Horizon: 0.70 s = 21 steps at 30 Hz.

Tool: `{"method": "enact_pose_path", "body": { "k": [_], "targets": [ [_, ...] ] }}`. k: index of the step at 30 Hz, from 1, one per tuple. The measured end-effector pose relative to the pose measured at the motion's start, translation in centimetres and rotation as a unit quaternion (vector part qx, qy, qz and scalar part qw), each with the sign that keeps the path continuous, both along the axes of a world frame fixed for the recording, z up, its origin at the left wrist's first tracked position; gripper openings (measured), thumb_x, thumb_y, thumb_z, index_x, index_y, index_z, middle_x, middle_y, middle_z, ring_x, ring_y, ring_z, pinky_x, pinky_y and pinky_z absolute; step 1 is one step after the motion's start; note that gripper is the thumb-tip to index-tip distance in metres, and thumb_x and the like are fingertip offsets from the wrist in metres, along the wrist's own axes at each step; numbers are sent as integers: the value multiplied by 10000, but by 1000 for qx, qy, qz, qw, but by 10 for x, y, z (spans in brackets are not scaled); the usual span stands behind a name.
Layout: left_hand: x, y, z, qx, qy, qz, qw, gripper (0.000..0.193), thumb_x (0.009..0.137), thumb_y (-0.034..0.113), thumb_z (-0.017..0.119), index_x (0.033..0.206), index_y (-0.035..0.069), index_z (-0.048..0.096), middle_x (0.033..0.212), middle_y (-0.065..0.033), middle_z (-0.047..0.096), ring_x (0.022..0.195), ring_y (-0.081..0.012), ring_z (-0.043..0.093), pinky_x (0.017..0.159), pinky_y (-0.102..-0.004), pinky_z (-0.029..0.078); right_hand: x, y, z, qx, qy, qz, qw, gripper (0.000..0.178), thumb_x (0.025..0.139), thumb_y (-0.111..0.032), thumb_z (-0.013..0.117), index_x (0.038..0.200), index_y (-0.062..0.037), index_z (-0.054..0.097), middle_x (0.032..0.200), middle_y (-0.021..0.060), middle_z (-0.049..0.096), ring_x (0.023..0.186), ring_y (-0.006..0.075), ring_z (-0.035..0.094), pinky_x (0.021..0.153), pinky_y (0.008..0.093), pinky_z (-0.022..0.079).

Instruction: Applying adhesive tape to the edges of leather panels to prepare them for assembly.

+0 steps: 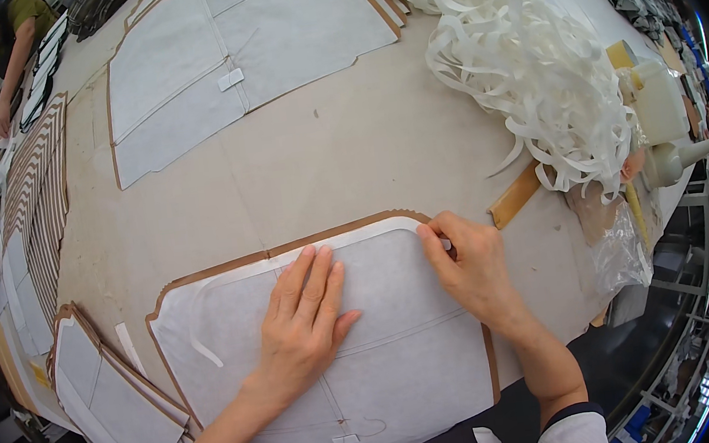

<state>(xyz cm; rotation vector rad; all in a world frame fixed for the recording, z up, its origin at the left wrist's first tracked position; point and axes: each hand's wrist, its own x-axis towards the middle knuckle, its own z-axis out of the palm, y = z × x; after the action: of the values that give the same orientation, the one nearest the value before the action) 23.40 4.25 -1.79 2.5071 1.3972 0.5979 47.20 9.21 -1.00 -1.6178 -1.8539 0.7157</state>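
Observation:
In front of me lies a white-backed fabric panel with a brown edge, crossed by seams, with a small white label near its lower side. A narrow white tape runs along the panel's far edge, and its loose tail curls on the left part. My left hand rests flat on the panel, fingers stretched out, fingertips at the tape. At the far right corner my right hand is closed, thumb and forefinger pinching the tape where the edge bends. The other fingers of that hand curl under and are partly hidden.
Farther off lies a stack of similar panels. A tangled heap of white tape fills the back right, beside a wooden strip and plastic bottles. Folded panels and striped fabric lie left. Another person works far left.

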Motion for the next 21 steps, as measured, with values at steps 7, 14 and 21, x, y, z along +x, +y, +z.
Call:
{"method": "enact_pose_path", "body": {
  "k": [7,14,21],
  "targets": [
    [38,12,-6,-2,-31,-39,999,656,738,178,831,1299,-80,608,1442,-218,555,1370,-376,509,1085,-488,469,-2,0,-4,19,-12,12,1000,182,927,-99,661,783,-25,579,653,127,606,526,304,580,502,407,434],
    [55,17,-8,-5,-64,-41,997,680,712,163,850,1291,-94,603,1432,-228,558,1369,-386,506,1092,-501,461,0,1,-5,28,-10,25,999,211,935,-99,650,762,-33,548,670,116,602,551,301,594,501,410,437],
    [57,18,-7,0,-73,-36,997,683,709,156,851,1295,-92,601,1446,-241,545,1381,-397,496,1112,-519,440,-1,2,-6,39,-23,24,999,200,945,-102,640,780,-34,549,690,110,616,558,302,600,501,410,444]
  ]
}}
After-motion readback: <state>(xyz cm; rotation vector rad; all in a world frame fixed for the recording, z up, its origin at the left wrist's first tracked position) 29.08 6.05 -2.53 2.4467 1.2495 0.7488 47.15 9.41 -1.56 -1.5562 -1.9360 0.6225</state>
